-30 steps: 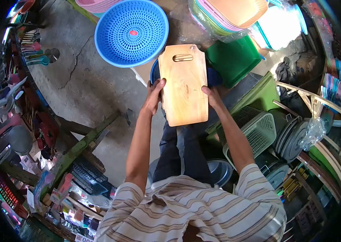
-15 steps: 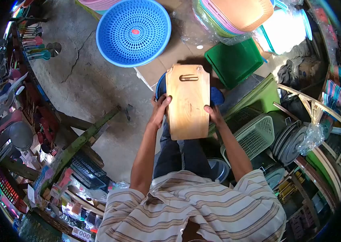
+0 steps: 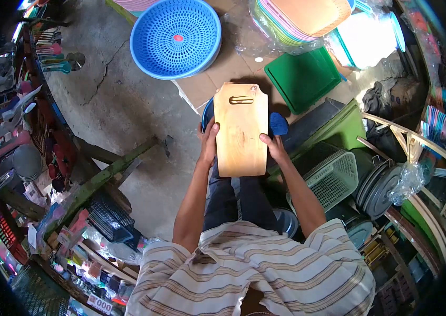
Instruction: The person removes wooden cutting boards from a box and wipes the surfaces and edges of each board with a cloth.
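Observation:
My left hand point(image 3: 209, 141) grips the left edge of a pale wooden cutting board point(image 3: 241, 145), thumb on the front face and fingers behind. On the opposite edge, my right hand point(image 3: 274, 147) holds it the same way, its fingers hidden underneath. The board is held up before my legs, with its slotted handle end pointing away from me. Part of a blue rim point(image 3: 207, 112) shows behind its left side. A rounded dark blue object point(image 3: 278, 124) lies beyond its right edge.
A blue perforated basin point(image 3: 175, 39) and a green tray point(image 3: 303, 79) lie ahead on cardboard. Stacked baskets point(image 3: 307, 16) stand at the upper right. A pale green crate point(image 3: 333, 179) and pot lids point(image 3: 378, 189) sit to my right. Shelves of utensils point(image 3: 22, 131) line the left, with a green wooden beam point(image 3: 102, 181).
The cutting board and both hands have shifted slightly left in view. My grip on it looks the same, and the surroundings have moved a little with the camera.

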Motion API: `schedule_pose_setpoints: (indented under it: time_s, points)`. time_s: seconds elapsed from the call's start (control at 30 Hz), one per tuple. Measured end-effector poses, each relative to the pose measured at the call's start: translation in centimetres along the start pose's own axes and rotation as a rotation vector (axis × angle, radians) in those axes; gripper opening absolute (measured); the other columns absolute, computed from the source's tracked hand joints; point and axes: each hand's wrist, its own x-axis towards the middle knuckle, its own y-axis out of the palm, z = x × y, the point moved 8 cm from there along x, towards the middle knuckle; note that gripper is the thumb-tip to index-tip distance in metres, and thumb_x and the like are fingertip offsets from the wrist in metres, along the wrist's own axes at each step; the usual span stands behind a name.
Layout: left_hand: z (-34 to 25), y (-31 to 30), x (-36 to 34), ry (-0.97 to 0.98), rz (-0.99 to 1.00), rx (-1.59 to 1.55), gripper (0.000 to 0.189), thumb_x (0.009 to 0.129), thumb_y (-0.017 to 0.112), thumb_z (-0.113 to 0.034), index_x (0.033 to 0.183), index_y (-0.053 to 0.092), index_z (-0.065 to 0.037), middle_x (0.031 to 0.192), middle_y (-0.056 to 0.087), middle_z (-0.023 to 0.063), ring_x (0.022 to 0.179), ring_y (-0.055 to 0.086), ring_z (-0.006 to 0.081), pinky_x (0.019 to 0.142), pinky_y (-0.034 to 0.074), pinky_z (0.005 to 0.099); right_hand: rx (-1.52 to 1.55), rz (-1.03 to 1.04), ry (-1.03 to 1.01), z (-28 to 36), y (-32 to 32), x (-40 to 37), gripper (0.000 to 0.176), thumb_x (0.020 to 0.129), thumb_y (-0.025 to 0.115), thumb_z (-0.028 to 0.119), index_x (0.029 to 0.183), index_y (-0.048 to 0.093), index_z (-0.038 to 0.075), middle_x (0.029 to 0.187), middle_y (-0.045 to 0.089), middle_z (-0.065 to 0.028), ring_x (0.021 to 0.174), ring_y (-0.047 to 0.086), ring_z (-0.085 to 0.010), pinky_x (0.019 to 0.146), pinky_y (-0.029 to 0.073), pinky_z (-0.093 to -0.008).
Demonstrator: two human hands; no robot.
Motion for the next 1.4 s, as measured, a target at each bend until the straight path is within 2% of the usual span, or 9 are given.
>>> schedule_pose_setpoints:
  time_s: [0.1,0.3,0.53,0.7,0.87,0.93,1.0,1.2,1.4]
  points:
    - [-0.3,0.0,-0.6,0.015,-0.049,-0.038,0.076,0.101,0.054,-0.064,0.157,0.052,-0.012,0.171,0.015,0.0286,0.161,0.001,0.0393,0.129,0.014,0.0519,-0.165,-0.084,0.063,4.2,0.1,-2.2,0.116,0.085,0.079,0.062,0.165,0.027,-0.002,0.169,0.028,-0.027,0.158,0.026,-0.0392,0.128,0.023,-0.0489]
    - [-6.6,0.4,-5.8,0.312,-0.185,0.103,0.051,0.108,0.06,-0.031,0.152,0.056,-0.004,0.168,0.032,0.0201,0.156,0.033,0.0301,0.126,0.029,0.041,-0.133,-0.282,-0.284,11.2,0.5,-5.8,0.062,0.099,0.075,0.038,0.139,0.059,-0.008,0.142,0.063,-0.0253,0.132,0.06,-0.0372,0.112,0.044,-0.0443]
    - [-7.4,3.4,-9.1,0.271,-0.121,0.156,0.06,0.109,0.052,-0.027,0.165,0.037,-0.009,0.174,0.017,0.0191,0.162,0.017,0.0301,0.13,0.019,0.0422,-0.126,-0.523,-0.238,8.7,0.2,-7.8,0.058,0.107,0.061,0.039,0.139,0.057,-0.01,0.141,0.061,-0.0297,0.132,0.058,-0.043,0.113,0.042,-0.0487]
    - [-6.6,3.0,-9.6,0.304,-0.188,0.167,0.059,0.109,0.058,-0.03,0.161,0.043,-0.006,0.173,0.021,0.0182,0.159,0.025,0.0297,0.128,0.025,0.0419,-0.066,-0.491,-0.262,10.1,-0.2,-9.4,0.06,0.108,0.059,0.042,0.136,0.057,-0.011,0.137,0.063,-0.03,0.128,0.061,-0.0421,0.111,0.045,-0.0471]
    - [-8.0,2.6,-11.2,0.426,-0.226,-0.006,0.055,0.108,0.061,-0.026,0.156,0.05,0.0,0.165,0.037,0.0187,0.153,0.036,0.0294,0.125,0.03,0.0403,0.009,-0.554,-0.337,11.9,-1.0,-10.2,0.052,0.108,0.063,0.037,0.13,0.063,-0.01,0.125,0.072,-0.0234,0.116,0.069,-0.034,0.101,0.051,-0.0428]
    - [-9.6,2.3,-12.9,0.469,-0.239,0.003,0.053,0.109,0.061,-0.024,0.155,0.05,-0.001,0.164,0.04,0.0179,0.152,0.039,0.0279,0.125,0.031,0.0391,0.088,-0.356,-0.416,14.1,0.0,-11.4,0.041,0.105,0.069,0.027,0.126,0.066,-0.009,0.118,0.075,-0.0157,0.108,0.071,-0.0243,0.095,0.054,-0.0386]
    - [-9.8,3.4,-14.3,0.273,0.077,-0.623,0.052,0.111,0.056,-0.025,0.157,0.048,-0.004,0.163,0.044,0.0162,0.149,0.044,0.0257,0.125,0.033,0.038,0.11,-0.315,-0.406,16.2,0.0,-13.7,0.037,0.105,0.07,0.023,0.126,0.067,-0.008,0.118,0.075,-0.0133,0.107,0.07,-0.0205,0.094,0.054,-0.0364]
    - [-9.9,3.1,-23.8,0.01,0.407,-1.017,0.057,0.114,0.043,-0.041,0.162,0.04,-0.01,0.163,0.046,0.0122,0.148,0.048,0.031,0.122,0.042,0.0482,0.193,-0.17,-0.47,21.3,0.9,-21.5,0.028,0.104,0.068,0.014,0.126,0.067,-0.004,0.118,0.072,-0.0061,0.105,0.066,-0.0127,0.092,0.053,-0.0313]
    - [-5.6,3.1,-27.9,0.033,0.419,-1.328,0.09,0.096,0.047,-0.08,0.159,0.047,-0.016,0.156,0.055,0.0102,0.134,0.058,0.0352,0.115,0.046,0.0533,-0.143,0.011,-0.472,20.5,4.3,-27.1,0.031,0.096,0.08,0.023,0.11,0.069,-0.002,0.09,0.072,-0.0088,0.081,0.061,-0.0129,0.078,0.054,-0.0337]
